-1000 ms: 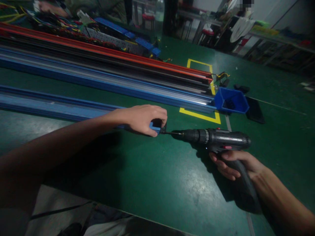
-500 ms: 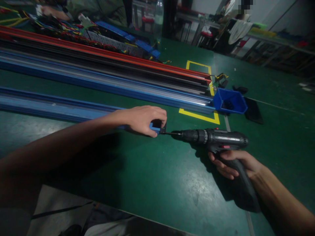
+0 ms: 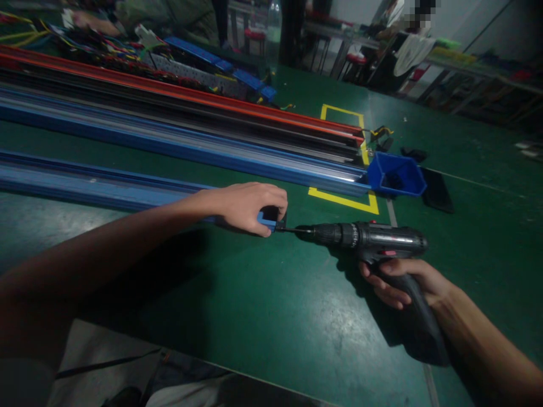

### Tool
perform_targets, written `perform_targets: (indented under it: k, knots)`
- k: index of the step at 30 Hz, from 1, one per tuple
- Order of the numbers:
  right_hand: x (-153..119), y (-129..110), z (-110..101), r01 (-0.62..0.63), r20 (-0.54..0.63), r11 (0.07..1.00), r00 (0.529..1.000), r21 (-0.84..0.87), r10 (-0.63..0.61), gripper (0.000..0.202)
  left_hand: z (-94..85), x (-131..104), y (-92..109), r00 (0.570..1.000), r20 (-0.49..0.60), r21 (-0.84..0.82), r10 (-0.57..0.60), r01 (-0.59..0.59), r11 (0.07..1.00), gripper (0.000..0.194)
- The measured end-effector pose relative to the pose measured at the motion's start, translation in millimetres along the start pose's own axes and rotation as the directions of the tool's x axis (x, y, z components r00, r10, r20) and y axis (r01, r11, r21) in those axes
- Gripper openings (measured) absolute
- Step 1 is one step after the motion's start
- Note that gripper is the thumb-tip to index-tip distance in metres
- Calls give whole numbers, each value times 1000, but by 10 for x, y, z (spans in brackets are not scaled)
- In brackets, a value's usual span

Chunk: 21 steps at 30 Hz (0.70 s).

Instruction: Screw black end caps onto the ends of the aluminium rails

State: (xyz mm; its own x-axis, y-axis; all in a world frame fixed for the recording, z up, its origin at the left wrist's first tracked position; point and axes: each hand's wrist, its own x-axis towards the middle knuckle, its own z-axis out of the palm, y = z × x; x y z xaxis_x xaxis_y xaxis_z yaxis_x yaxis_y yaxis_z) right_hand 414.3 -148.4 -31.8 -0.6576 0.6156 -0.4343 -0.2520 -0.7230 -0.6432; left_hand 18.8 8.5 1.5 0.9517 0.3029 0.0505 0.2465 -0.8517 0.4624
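My left hand (image 3: 252,207) is closed around the right end of the nearest blue rail (image 3: 106,183), thumb in front and fingers curled over the top. A small black end piece (image 3: 280,221) shows at the rail's tip beside my fingertips. Gripped by its handle, a black power drill (image 3: 373,234) lies sideways in my right hand (image 3: 403,282). The drill's long thin bit (image 3: 297,230) points left and reaches the black end piece; whether it sits in a screw is too small to tell.
Behind lie another blue rail (image 3: 254,161), black rails and an orange-red rail (image 3: 212,92). A blue bin (image 3: 396,175) stands at their right end, beside a dark flat object (image 3: 436,191). Wire bundles, a clear bottle (image 3: 274,34) and another person's hand (image 3: 95,22) are farther back.
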Motion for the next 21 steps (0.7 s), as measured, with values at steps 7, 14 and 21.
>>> perform_targets:
  k: [7, 14, 21]
  knots:
    - [-6, -22, 50, 4, -9, 1000, 1000, -4, -4, 25, -15, 6, 17, 1000, 7, 4, -19, 19, 1000, 21]
    - [4, -10, 25, -11, -12, 1000, 1000, 0, 11, 25, -20, 12, 23, 1000, 12, -12, -14, 14, 1000, 22]
    - [-7, -13, 18, -3, -20, 1000, 1000, -20, 3, 25, -8, -1, 6, 1000, -5, -46, -18, 18, 999, 22]
